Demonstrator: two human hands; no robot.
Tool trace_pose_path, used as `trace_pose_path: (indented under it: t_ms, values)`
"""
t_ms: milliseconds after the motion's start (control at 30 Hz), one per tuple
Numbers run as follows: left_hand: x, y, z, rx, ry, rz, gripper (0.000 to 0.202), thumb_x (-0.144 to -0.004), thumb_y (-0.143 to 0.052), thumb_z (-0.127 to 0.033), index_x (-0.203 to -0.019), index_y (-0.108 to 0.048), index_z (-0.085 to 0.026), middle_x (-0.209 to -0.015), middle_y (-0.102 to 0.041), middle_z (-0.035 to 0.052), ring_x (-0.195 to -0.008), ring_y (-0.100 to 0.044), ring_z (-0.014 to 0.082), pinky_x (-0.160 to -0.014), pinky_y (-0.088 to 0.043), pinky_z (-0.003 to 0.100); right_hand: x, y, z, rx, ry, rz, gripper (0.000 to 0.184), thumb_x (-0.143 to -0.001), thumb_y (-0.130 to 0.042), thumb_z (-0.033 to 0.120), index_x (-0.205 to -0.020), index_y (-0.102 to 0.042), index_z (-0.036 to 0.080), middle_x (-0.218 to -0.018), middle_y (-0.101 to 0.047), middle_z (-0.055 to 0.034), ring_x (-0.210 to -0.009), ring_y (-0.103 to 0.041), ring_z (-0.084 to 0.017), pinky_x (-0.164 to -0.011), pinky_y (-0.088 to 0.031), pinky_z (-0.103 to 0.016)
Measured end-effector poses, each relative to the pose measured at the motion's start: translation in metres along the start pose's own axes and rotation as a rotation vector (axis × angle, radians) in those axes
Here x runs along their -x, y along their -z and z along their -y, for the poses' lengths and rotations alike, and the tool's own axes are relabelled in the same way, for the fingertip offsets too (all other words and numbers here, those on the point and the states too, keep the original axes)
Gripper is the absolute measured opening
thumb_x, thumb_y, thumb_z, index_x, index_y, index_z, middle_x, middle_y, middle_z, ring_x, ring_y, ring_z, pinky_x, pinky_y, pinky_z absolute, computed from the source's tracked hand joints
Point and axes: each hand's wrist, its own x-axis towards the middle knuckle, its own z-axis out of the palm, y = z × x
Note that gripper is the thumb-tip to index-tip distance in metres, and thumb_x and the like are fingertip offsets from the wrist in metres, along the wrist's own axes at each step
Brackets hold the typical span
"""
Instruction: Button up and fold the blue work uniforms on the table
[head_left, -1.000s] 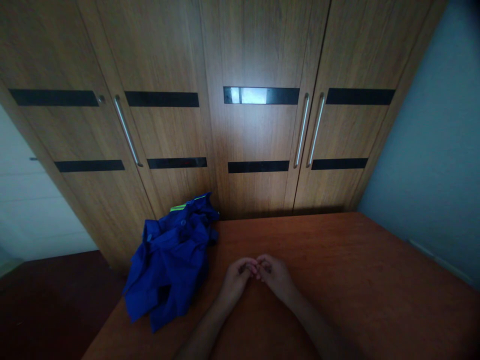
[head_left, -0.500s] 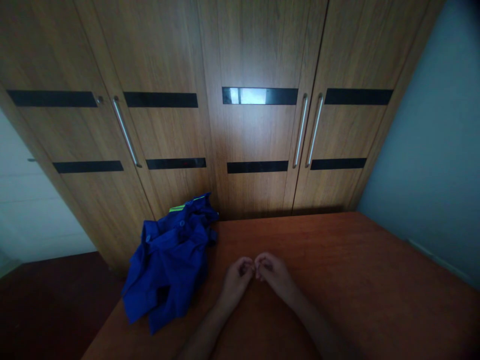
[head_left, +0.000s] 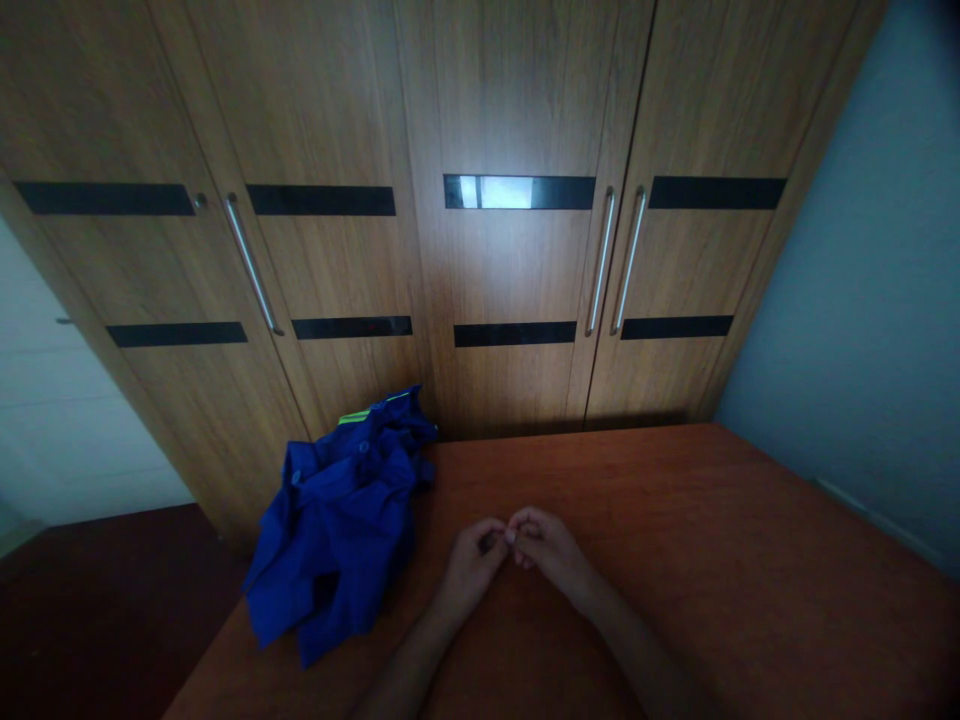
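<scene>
My left hand and my right hand rest on a brown wooden table, fingertips touching each other at the middle. Both hands have their fingers curled in. Nothing shows between the fingers, though the light is dim. A crumpled blue garment with a green-yellow stripe lies on the table's left corner, a short way left of my left hand and apart from it.
A wooden wardrobe with long metal handles and black strips stands right behind the table. A grey wall runs along the right. Dark floor lies to the left of the table.
The hands have stayed together at the same spot, with only a slight shifting of the fingertips. The garment has not moved.
</scene>
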Motion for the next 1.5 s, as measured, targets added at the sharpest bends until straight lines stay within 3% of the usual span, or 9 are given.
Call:
trace_pose_path:
  t_ms: [467,833,1133,1500]
  values:
    - [0.0002,0.0015,0.0008,0.075,-0.015,0.058,0.027,-0.082,-0.056,-0.040,-0.073,-0.066,-0.016,-0.068,-0.066,0.0027,-0.067,-0.059,0.0168,-0.067,-0.042,0.025,0.0013,0.0004,0.0021,-0.040,-0.002,0.008,0.014,-0.073,-0.060,0.033,-0.073,-0.056,0.019,-0.053,-0.056,0.0046,-0.048,-0.051,-0.009,-0.049,-0.038,-0.020]
    - [0.0010,0.0027,-0.0073,0.045,-0.024,0.018,0.027,-0.084,-0.049,-0.035,-0.069,-0.062,-0.016,-0.062,-0.061,0.0009,-0.064,-0.055,0.0157,-0.064,-0.040,0.024,-0.0002,-0.0027,-0.0012,0.003,0.004,0.015,0.031,-0.075,-0.061,0.049,-0.073,-0.055,0.018,-0.056,-0.057,0.0027,-0.050,-0.052,-0.010,-0.050,-0.041,-0.022]
    - [-0.0002,-0.0004,0.0007,0.073,-0.013,0.048,0.027,-0.083,-0.055,-0.040,-0.076,-0.063,-0.016,-0.069,-0.064,0.0026,-0.067,-0.058,0.0163,-0.066,-0.042,0.025,-0.0013,-0.0013,-0.0016,-0.051,0.006,-0.011,0.028,-0.072,-0.063,0.045,-0.071,-0.053,0.019,-0.053,-0.054,0.0044,-0.048,-0.049,-0.009,-0.049,-0.038,-0.021]
    - [0.0026,-0.0020,-0.0024,0.071,-0.069,0.097,0.034,-0.091,-0.044,-0.039,-0.076,-0.064,-0.015,-0.071,-0.065,0.0036,-0.069,-0.058,0.0160,-0.068,-0.042,0.024,-0.0024,-0.0015,-0.0051,0.072,0.031,-0.029,0.036,-0.076,-0.058,0.054,-0.070,-0.051,0.020,-0.053,-0.055,0.0030,-0.047,-0.050,-0.010,-0.047,-0.038,-0.022]
